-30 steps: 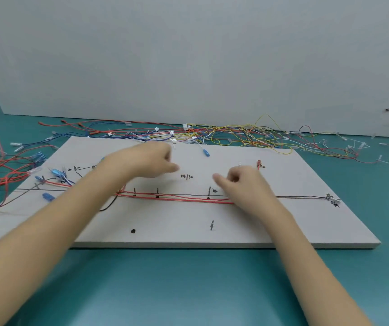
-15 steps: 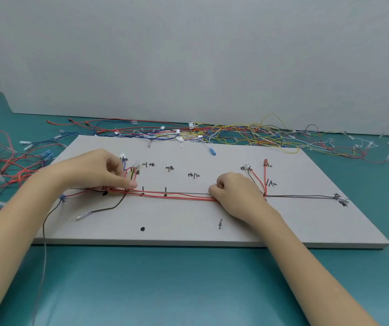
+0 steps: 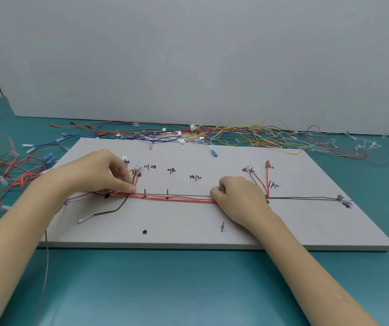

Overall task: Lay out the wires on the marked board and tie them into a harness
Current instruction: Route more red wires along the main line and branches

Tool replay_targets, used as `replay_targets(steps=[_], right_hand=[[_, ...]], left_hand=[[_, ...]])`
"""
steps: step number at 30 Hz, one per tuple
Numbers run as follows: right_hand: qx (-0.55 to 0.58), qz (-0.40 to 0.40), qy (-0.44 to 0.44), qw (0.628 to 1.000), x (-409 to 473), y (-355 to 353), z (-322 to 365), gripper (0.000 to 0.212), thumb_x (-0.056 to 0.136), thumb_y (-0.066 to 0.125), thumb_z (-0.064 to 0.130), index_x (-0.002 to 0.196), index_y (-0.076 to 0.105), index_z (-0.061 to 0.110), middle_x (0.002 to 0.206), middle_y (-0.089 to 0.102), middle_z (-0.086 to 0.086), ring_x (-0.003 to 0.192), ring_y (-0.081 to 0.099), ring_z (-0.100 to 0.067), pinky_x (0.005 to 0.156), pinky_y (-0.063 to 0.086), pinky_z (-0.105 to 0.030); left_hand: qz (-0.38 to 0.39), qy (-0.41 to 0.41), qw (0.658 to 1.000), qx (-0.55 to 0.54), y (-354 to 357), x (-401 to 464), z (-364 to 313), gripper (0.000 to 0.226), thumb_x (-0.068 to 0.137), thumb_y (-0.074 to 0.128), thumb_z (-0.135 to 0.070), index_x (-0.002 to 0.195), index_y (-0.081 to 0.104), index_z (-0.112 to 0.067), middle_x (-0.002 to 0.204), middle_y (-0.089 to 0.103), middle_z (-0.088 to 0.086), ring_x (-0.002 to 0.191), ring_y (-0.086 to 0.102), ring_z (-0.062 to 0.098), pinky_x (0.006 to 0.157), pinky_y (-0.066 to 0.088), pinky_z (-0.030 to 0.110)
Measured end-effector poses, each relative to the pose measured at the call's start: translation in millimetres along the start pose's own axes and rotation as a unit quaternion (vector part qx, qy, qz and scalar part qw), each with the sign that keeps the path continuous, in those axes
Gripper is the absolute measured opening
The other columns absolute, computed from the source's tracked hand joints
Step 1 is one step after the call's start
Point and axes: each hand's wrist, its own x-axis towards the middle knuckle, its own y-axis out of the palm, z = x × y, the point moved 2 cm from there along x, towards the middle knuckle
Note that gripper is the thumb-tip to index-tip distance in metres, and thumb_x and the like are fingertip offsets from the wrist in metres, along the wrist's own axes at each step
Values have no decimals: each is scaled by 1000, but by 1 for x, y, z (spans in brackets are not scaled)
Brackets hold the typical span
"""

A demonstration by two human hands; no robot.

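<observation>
Because the red wires (image 3: pixel 179 198) along the board (image 3: pixel 188 222)'s middle line are light and springy, keep your left hand (image 3: pixel 99 172) pinching and right hand (image 3: pixel 238 194) gripping the bundle's ends.

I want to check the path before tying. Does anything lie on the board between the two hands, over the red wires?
Nothing visible does. The red wires run bare along the board from the left hand to the right hand.
</observation>
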Motion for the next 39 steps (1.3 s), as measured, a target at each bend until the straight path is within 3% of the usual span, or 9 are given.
replay_targets(steps=[3, 5, 10, 12, 17, 31, 36, 39], right_hand=[[-20, -8, -4, 1000, -1, 0, 1, 34, 94, 39, 38, 70, 45, 14, 71, 57, -3, 71, 51, -28, 57, 29, -33], [-31, -11, -21, 999, -2, 1, 3, 34, 94, 38, 35, 67, 40, 15, 65, 51, -1, 69, 48, -29, 56, 25, -35], [-21, 5, -33, 999, 1, 1, 2, 32, 94, 38, 28, 65, 33, 15, 61, 41, -1, 66, 43, -30, 51, 17, -36], [-11, 15, -35, 999, 2, 1, 1, 32, 94, 39, 29, 65, 34, 15, 62, 41, -1, 67, 44, -29, 51, 19, -35], [2, 29, -46, 998, 3, -1, -1, 33, 94, 39, 27, 64, 34, 16, 62, 42, -1, 66, 43, -28, 49, 21, -32], [7, 53, -69, 996, 6, -9, -5, 33, 89, 47, 26, 60, 37, 14, 66, 49, -8, 69, 49, -31, 52, 27, -34], [32, 95, -9, 995, -4, -21, -33, 33, 83, 52, 26, 57, 35, 15, 63, 44, -6, 62, 42, -26, 53, 29, -33], [55, 140, 44, 988, -8, -31, -49, 33, 84, 54, 24, 57, 37, 16, 59, 42, -3, 58, 40, -22, 55, 32, -32]], left_hand=[[-20, -6, 998, -59, -4, 1, 6, 36, 55, 87, -47, 76, 72, -22, 63, 66, -6, 49, 54, 4, 49, 39, 16], [-23, 0, 995, -94, -7, 2, 10, 43, 49, 84, -55, 74, 74, -22, 63, 67, -3, 52, 55, 7, 51, 42, 19], [51, 17, 993, -106, -6, -1, 13, 65, 33, 82, -74, 76, 79, -26, 73, 75, 0, 64, 67, 5, 62, 49, 11], [67, 7, 994, -88, -6, -1, 13, 56, 38, 84, -69, 76, 80, -28, 75, 76, -2, 66, 68, 3, 63, 49, 10], [68, -8, 996, -63, -1, 0, 9, 10, 64, 87, -28, 70, 79, -28, 71, 75, 0, 61, 65, 4, 68, 49, 22], [61, 12, 994, -87, 2, -1, 3, 12, 69, 85, -12, 64, 78, -20, 67, 73, 5, 58, 61, 7, 60, 47, 16], [86, 40, 989, -111, 21, -4, -19, 8, 69, 86, -16, 68, 78, -19, 69, 73, 9, 59, 61, 11, 65, 47, 27], [78, 61, 987, -127, 34, -4, -33, 9, 70, 85, -15, 68, 78, -19, 66, 72, 6, 57, 59, 9, 61, 47, 24]])
